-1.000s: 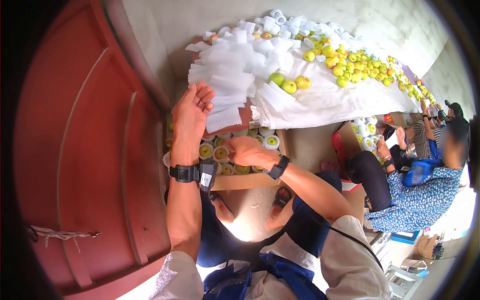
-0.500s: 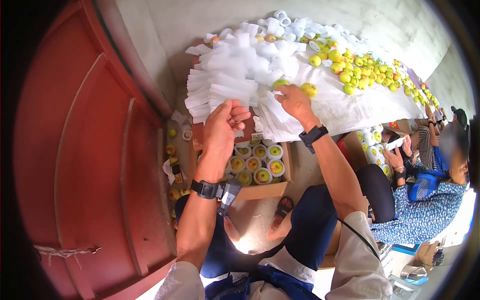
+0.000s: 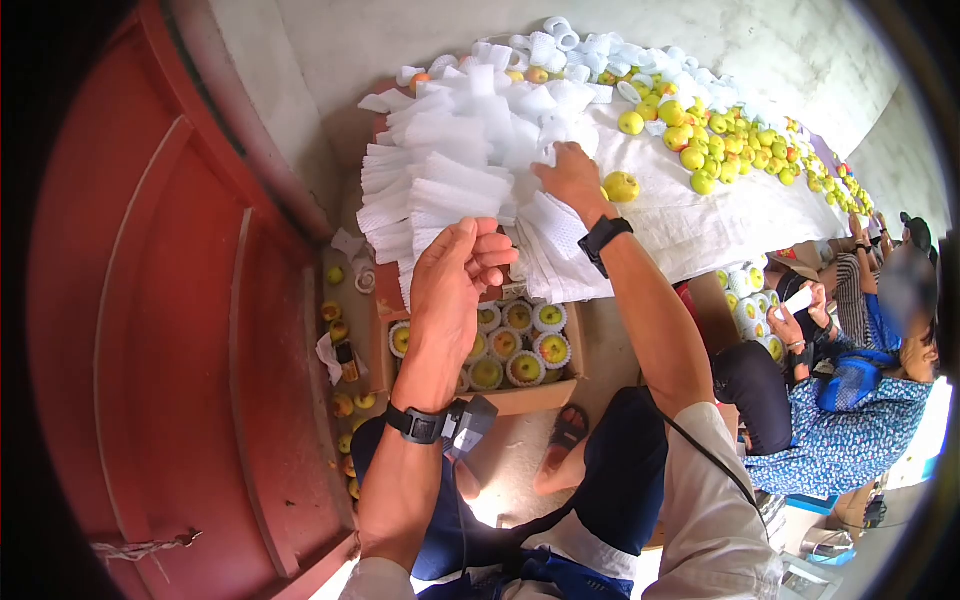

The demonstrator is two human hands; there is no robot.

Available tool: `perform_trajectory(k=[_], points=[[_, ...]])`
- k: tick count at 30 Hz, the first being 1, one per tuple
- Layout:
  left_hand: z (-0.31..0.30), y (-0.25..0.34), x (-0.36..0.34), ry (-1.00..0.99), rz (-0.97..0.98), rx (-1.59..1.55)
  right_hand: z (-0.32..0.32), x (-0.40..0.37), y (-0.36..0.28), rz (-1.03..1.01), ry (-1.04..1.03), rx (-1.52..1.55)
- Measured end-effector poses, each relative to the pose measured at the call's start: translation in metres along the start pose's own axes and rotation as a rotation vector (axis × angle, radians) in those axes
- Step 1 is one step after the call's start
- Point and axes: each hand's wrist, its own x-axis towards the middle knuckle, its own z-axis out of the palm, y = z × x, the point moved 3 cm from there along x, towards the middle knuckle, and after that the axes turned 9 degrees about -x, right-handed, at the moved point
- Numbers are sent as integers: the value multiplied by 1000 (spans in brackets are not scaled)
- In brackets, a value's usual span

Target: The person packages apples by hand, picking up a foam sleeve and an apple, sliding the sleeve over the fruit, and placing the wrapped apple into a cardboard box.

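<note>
My left hand [image 3: 465, 262] hangs in front of the pile of white foam net sleeves [image 3: 440, 180], above the carton. Its fingers are loosely bent and apart, with nothing visible in them. My right hand [image 3: 577, 182] is on the table at the right side of the sleeves, fingers curled downward. Whatever lies under its fingers is hidden. A yellow-green apple [image 3: 621, 187] sits just right of that hand. Below, an open carton [image 3: 535, 398] holds apples in foam nets [image 3: 525, 368].
Many loose apples [image 3: 700, 150] spread along the white table cloth [image 3: 690, 220] to the right. Apples [image 3: 338, 330] lie on the floor beside the red door [image 3: 190, 300]. At right, a co-worker [image 3: 840, 400] holds something white near another filled carton [image 3: 712, 305].
My right hand has moved left and farther in, over the spot where a green apple showed; that apple is now hidden. My left hand has shifted slightly lower in view, still bent.
</note>
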Motion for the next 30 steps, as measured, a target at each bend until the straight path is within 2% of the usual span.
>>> perform_trajectory(k=[2,3,5,6,8,9,11,12,14,15,16,17,18,22,30], points=[[1,1,0,8,8,3,-9,-6,12,-18,342,352],[2,2,0,13,16,9,-11,-8,19,-21,343,348],[5,5,0,22,26,25,-14,-19,30,-75,355,917],[5,6,0,33,35,46,-25,-33,29,-76,353,912],[3,6,2,22,53,67,-56,-71,24,-10,264,1142],[2,6,3,8,70,94,-58,-81,24,-11,264,1140],[3,4,5,25,70,139,-60,-98,25,-11,203,1394],[4,4,5,44,72,187,-64,-108,23,-13,199,1394],[6,4,3,20,119,271,-63,-129,15,88,27,1699],[8,4,3,-10,163,356,-67,-140,11,89,19,1700],[8,0,5,-3,163,358,-71,-150,4,35,-76,1764],[9,-1,7,-31,273,430,-71,-157,-2,-21,-173,1828],[10,-1,8,-57,382,503,-66,-160,-5,29,-189,1923],[12,2,5,-66,393,587,-60,-173,-17,88,-304,1949],[21,13,-5,-27,346,698,-51,-172,-15,47,-309,1829]])
